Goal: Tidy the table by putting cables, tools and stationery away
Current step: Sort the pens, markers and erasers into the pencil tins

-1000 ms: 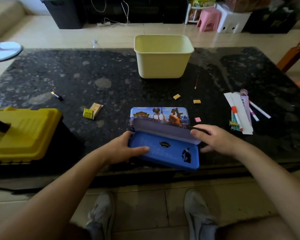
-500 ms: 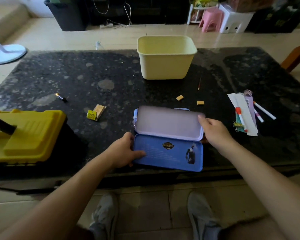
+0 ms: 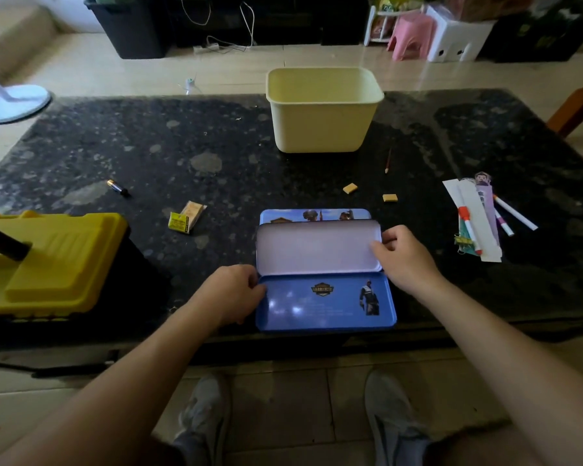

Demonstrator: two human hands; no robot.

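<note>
From the head camera, a blue tin pencil case (image 3: 323, 301) lies open at the near edge of the dark speckled bench (image 3: 182, 142), right in front of the person. Its printed lid (image 3: 315, 215) lies back flat behind it, and only a strip of the lid shows. A pale lilac inner flap (image 3: 317, 247) stands tilted up between lid and base, and the blue base shows nothing in it but printed artwork.

The left hand (image 3: 231, 294) has its fingers curled round the left end of the base, thumb at the rim near the hinge. The right hand (image 3: 404, 255) is curled too, pinching the right edge of the inner flap between thumb and fingers.

Things lie scattered on the bench:
- Two small tan erasers (image 3: 349, 188) lie just beyond the case, near each other.
- A thin pencil (image 3: 388, 159) lies further back, close to a pale yellow tub (image 3: 323, 109).
- A heap of paper strips (image 3: 478, 220) sits well off to the right, with a red-capped marker (image 3: 468, 227) on it and a white marker (image 3: 515, 213) beside it.
- A small yellow packet (image 3: 186, 217) lies to the left of the case, and a battery (image 3: 118, 187) beyond that.
- A yellow toolbox (image 3: 54, 260) sits shut at the near left corner.

The person's two shoes show on the tiled floor below the bench edge.
</note>
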